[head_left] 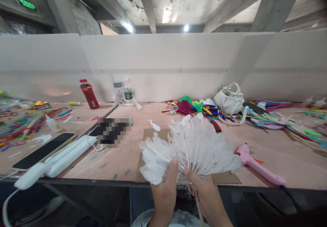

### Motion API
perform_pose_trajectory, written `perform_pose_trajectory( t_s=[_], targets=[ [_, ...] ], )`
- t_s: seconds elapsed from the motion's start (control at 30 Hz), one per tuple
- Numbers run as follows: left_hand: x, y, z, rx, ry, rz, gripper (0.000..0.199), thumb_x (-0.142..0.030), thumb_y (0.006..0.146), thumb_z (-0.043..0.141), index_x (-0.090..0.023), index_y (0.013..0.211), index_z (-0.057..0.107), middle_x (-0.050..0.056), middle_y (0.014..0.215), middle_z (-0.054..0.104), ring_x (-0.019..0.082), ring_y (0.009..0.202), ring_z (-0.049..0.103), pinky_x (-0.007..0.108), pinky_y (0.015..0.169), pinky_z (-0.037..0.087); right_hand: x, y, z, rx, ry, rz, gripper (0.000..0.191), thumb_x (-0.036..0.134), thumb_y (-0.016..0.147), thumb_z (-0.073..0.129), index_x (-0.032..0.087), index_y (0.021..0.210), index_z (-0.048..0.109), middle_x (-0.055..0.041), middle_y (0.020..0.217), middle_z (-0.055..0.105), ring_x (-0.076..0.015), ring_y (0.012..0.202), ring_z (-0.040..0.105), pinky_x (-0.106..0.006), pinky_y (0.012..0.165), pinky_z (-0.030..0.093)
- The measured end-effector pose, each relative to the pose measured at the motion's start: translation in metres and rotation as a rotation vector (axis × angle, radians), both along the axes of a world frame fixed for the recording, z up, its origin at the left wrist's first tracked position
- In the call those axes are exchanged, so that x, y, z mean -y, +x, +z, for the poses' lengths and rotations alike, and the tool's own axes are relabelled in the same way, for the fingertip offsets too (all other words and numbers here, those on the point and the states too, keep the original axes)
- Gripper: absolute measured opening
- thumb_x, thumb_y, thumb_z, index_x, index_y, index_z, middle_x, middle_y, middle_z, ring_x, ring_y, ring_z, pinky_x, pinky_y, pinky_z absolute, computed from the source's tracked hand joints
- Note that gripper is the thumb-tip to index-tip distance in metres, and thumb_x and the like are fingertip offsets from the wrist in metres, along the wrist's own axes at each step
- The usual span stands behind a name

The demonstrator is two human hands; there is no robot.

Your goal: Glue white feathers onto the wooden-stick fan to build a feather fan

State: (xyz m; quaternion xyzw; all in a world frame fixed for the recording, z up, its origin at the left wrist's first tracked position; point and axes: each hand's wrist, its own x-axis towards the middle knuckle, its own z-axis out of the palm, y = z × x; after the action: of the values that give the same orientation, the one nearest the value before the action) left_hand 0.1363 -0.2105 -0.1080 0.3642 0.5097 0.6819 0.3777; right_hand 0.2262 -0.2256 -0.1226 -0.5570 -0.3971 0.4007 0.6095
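Observation:
A wide fan of white feathers (204,145) is held up over the table's front edge, its quills meeting at the bottom centre. My left hand (166,186) grips the lower left of the fan, thumb on the front of the feathers. At the base, my right hand (203,187) pinches the quills with its thumb; a thin tan strip (198,206) hangs down beside it. The fingers behind the feathers are hidden. Beneath the fan lies a brown cardboard sheet (143,172), and a loose white feather (154,126) rests just behind it.
A pink glue gun (263,169) lies at the right. A white bag (230,101), coloured feathers (185,107) and pipe cleaners (288,124) are behind. Leftward are a phone (46,150), a white device (71,155), a glue bottle (52,123), a red bottle (89,95) and clear bottles (128,94).

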Motion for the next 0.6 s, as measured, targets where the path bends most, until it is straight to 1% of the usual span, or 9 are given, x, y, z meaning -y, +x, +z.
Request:
perform_pose_trajectory(
  t_s=[0.07, 0.17, 0.23, 0.3, 0.37, 0.4, 0.5, 0.6],
  targets=[
    [0.0, 0.0, 0.0, 0.012, 0.005, -0.002, 0.039, -0.037, 0.073, 0.083, -0.02, 0.107, 0.074, 0.009, 0.122, 0.077, 0.034, 0.142, 0.051, 0.042, 0.118, 0.044, 0.0, 0.001, 0.001, -0.014, -0.047, 0.002, 0.031, 0.048, 0.072, 0.075, 0.017, 0.069, 0.073, 0.0009, 0.048, 0.057, -0.0183, 0.047, 0.051, -0.029, 0.046, 0.041],
    [-0.001, 0.0, -0.001, 0.037, 0.011, 0.004, 0.041, -0.038, 0.073, 0.084, -0.019, 0.109, 0.073, 0.01, 0.124, 0.076, 0.034, 0.143, 0.05, 0.042, 0.117, 0.045, 0.002, 0.002, 0.005, -0.01, -0.094, 0.015, 0.036, 0.048, 0.071, 0.074, 0.019, 0.053, 0.063, 0.0011, 0.043, 0.052, -0.0177, 0.046, 0.05, -0.03, 0.049, 0.041],
    [-0.001, 0.0, -0.001, 0.052, 0.007, 0.018, 0.048, -0.038, 0.073, 0.084, -0.018, 0.115, 0.071, 0.011, 0.129, 0.074, 0.034, 0.143, 0.05, 0.043, 0.119, 0.044, 0.004, 0.001, 0.01, -0.002, -0.107, 0.01, 0.042, 0.05, 0.07, 0.073, 0.022, 0.045, 0.054, 0.0014, 0.04, 0.048, -0.0165, 0.043, 0.048, -0.03, 0.049, 0.04],
    [-0.002, -0.001, -0.002, 0.066, 0.004, 0.025, 0.059, -0.037, 0.073, 0.085, -0.019, 0.126, 0.066, 0.01, 0.137, 0.069, 0.033, 0.143, 0.049, 0.042, 0.121, 0.041, 0.006, -0.001, 0.014, 0.011, -0.112, -0.009, 0.045, 0.05, 0.068, 0.073, 0.023, 0.041, 0.049, 0.0013, 0.038, 0.047, -0.0161, 0.042, 0.047, -0.03, 0.05, 0.04],
    [-0.002, -0.001, -0.003, 0.087, 0.002, 0.005, 0.067, -0.035, 0.075, 0.084, -0.021, 0.135, 0.06, 0.01, 0.142, 0.066, 0.032, 0.143, 0.05, 0.04, 0.121, 0.04, 0.007, -0.003, 0.016, 0.037, -0.12, -0.038, 0.046, 0.051, 0.067, 0.073, 0.024, 0.039, 0.048, 0.0004, 0.038, 0.048, -0.0166, 0.041, 0.048, -0.031, 0.051, 0.041],
    [-0.002, -0.002, -0.003, 0.1, 0.001, -0.012, 0.068, -0.035, 0.076, 0.084, -0.021, 0.137, 0.058, 0.01, 0.142, 0.066, 0.031, 0.142, 0.052, 0.039, 0.121, 0.041, 0.007, -0.003, 0.016, 0.048, -0.12, -0.052, 0.046, 0.051, 0.067, 0.072, 0.024, 0.039, 0.048, -0.0001, 0.038, 0.049, -0.017, 0.041, 0.048, -0.031, 0.051, 0.042],
    [-0.001, -0.001, -0.003, 0.116, 0.012, -0.037, 0.065, -0.035, 0.077, 0.083, -0.019, 0.136, 0.06, 0.011, 0.138, 0.069, 0.031, 0.14, 0.054, 0.038, 0.118, 0.045, 0.007, -0.005, 0.017, 0.049, -0.131, -0.089, 0.043, 0.05, 0.067, 0.072, 0.025, 0.039, 0.05, -0.0002, 0.038, 0.049, -0.0174, 0.042, 0.048, -0.032, 0.051, 0.042],
    [-0.001, -0.001, -0.003, 0.121, 0.017, -0.036, 0.06, -0.033, 0.078, 0.081, -0.018, 0.133, 0.063, 0.011, 0.135, 0.07, 0.031, 0.142, 0.052, 0.037, 0.117, 0.046, 0.008, -0.005, 0.017, 0.015, -0.136, -0.086, 0.039, 0.048, 0.066, 0.072, 0.024, 0.043, 0.052, 0.0009, 0.039, 0.048, -0.017, 0.041, 0.047, -0.032, 0.048, 0.04]
  ],
)
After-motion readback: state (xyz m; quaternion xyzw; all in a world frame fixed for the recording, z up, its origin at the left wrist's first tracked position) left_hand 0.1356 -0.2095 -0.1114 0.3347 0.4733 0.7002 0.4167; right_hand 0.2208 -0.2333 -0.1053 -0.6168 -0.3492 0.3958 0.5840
